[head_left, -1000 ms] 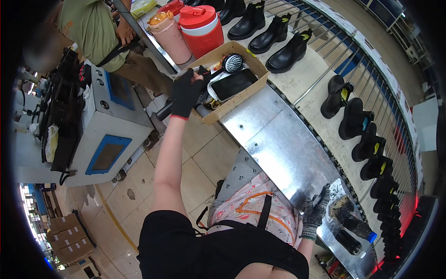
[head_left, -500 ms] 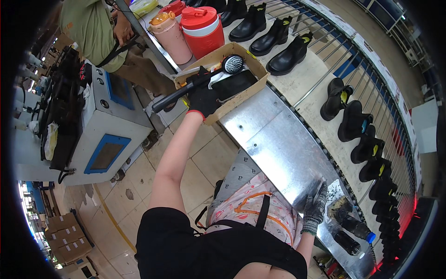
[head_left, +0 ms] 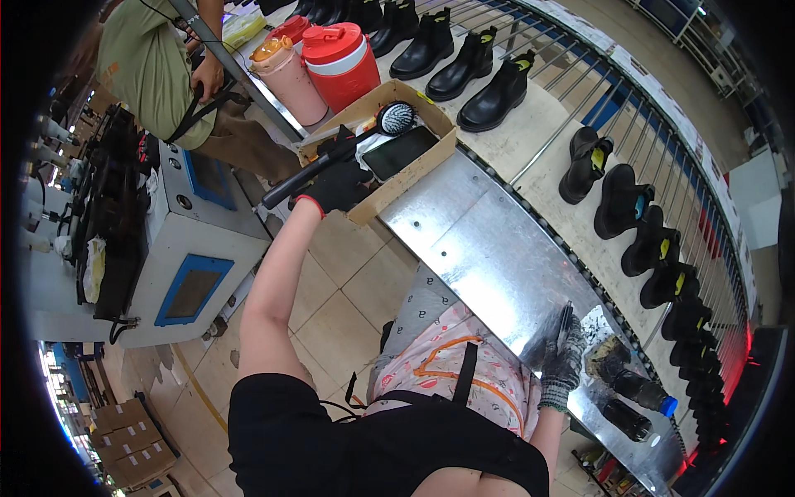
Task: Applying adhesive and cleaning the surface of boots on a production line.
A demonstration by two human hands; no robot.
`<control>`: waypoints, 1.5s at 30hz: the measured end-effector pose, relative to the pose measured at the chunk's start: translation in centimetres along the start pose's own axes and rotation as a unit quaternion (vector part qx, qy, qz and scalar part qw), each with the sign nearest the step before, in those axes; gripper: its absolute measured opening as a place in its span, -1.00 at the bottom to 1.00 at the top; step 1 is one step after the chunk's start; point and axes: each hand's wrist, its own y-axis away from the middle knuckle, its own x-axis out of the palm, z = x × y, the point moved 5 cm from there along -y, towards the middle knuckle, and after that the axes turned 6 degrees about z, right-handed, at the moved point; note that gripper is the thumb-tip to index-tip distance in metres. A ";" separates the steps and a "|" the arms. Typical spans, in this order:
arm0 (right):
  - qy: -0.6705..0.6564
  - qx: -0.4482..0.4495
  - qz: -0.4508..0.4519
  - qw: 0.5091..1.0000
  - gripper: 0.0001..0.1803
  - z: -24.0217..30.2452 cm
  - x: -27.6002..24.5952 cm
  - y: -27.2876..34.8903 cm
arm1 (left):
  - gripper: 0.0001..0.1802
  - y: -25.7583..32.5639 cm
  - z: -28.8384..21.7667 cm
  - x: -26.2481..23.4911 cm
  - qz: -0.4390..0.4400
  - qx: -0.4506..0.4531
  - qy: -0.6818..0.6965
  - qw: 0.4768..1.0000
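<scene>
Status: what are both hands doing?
Black-gloved left hand at tan cardboard box. Long black rod across hand, grip unclear. Grey-gloved right hand over shiny metal table.

Pale, partly chipped floor tiles [head_left: 339,315] spread below the left fingers [head_left: 352,189]; a yellow line [head_left: 207,402] crosses them farther down and to the left; left of the same fingers stands a grey-white machine [head_left: 224,232] with blue-framed panels; well apart, at lower left, brown cardboard boxes [head_left: 128,439] are stacked; a shiny metal worktop [head_left: 464,232] stretches from near the left fingers to the right fingers [head_left: 570,333]; past those curves a metal-barred rack [head_left: 542,151], red light [head_left: 749,340] glowing at its far side.
</scene>
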 end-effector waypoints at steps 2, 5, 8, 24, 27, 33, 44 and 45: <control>-0.005 0.016 -0.007 1.000 -0.32 -0.5 0.3 0.5 | -0.90 0.3 0.2 -0.4 0.011 -0.012 0.092 0.996; -0.023 0.028 -0.036 0.999 -0.37 -1.0 0.3 0.8 | -0.89 0.8 -0.3 -1.6 0.011 -0.018 0.183 0.983; -0.041 0.014 -0.082 0.996 -0.44 -1.2 0.1 0.9 | -0.91 1.3 -0.4 -2.0 -0.020 -0.001 0.170 0.985; -0.081 -0.013 -0.110 0.991 -0.59 -0.8 -0.9 0.6 | -0.94 4.1 -4.6 -5.7 -0.296 0.051 -0.025 0.953; -0.061 -0.025 -0.099 0.993 -0.63 -1.0 -1.3 0.5 | -0.90 4.9 -3.6 -6.3 -0.333 -0.002 -0.034 0.942; -0.086 -0.042 -0.109 0.989 -0.64 -0.3 -2.2 0.2 | -0.75 6.4 -3.8 -8.5 -0.356 -0.095 0.019 0.930; -0.482 -0.096 0.191 0.850 -0.50 11.1 -3.6 -0.9 | -0.75 13.5 -6.4 -14.3 -0.481 -0.174 0.243 0.824; -0.490 -0.132 0.228 0.831 -0.41 12.6 -2.9 -1.1 | -0.76 12.6 -7.5 -12.9 -0.497 -0.142 0.327 0.791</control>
